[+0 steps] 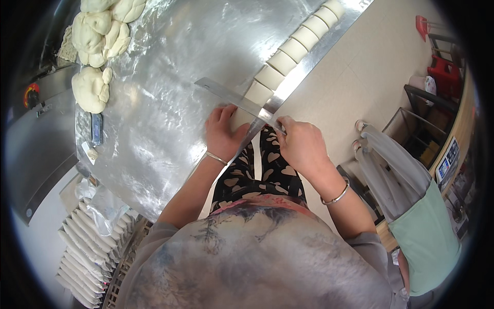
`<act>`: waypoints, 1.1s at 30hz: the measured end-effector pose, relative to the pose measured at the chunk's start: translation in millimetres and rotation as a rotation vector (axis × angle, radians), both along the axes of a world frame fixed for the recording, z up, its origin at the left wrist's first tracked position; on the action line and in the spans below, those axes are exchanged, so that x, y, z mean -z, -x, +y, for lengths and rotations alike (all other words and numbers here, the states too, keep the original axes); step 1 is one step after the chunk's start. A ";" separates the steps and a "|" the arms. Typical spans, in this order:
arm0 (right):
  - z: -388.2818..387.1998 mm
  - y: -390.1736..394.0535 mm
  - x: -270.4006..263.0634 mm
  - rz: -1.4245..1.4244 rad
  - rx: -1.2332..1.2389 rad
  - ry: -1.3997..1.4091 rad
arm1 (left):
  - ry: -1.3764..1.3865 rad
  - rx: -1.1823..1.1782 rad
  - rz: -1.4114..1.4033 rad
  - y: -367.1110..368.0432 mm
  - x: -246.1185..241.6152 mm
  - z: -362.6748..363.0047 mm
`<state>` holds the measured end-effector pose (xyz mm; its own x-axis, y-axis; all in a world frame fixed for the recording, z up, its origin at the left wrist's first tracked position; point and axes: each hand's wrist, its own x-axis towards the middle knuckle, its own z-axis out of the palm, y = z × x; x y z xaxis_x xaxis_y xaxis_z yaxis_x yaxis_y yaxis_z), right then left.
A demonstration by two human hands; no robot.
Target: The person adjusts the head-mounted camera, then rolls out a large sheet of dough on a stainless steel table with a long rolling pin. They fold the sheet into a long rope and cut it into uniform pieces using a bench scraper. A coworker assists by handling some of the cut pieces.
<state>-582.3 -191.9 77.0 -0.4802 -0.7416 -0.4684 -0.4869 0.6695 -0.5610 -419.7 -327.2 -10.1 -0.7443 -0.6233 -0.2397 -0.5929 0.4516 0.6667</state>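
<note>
My right hand (303, 143) grips the handle of a long flat metal blade, seemingly a dough knife (231, 96), which lies across the near end of a row of dough. My left hand (224, 129) rests around the end piece of dough (241, 119), thumb and fingers on either side of it, just on the near side of the blade. Beyond the blade, several cut dough pieces (282, 62) run in a line along the edge of the stainless steel table (166, 96). The blade hides part of the dough beneath it.
Large lumps of dough (90, 89) sit along the table's far left side, near a dark blue object (97, 128). Stacked white packets (83, 251) stand at lower left. At right is another person (428, 235), near a counter with a digital scale (447, 162) and red stools (444, 77).
</note>
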 end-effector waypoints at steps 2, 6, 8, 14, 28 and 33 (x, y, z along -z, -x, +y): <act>0.1 -1.7 4.9 -0.001 -0.006 -0.043 | -0.004 0.000 -0.015 0.3 -1.3 0.7; -8.2 -2.0 18.4 0.022 -0.063 -0.125 | 0.100 0.019 0.026 3.7 0.6 0.4; -18.3 -2.0 28.8 0.026 -0.081 -0.125 | 0.123 0.053 0.026 6.1 2.3 -0.9; -34.5 -2.2 43.0 -0.026 -0.067 -0.168 | 0.060 0.066 0.076 8.3 6.1 -1.4; -2.6 -42.7 -19.6 -0.048 -0.020 -0.087 | -0.035 0.099 -0.014 -56.0 19.8 -6.3; -1.3 -47.1 2.8 -0.015 0.010 -0.129 | -0.057 0.053 -0.047 -48.6 5.5 -2.0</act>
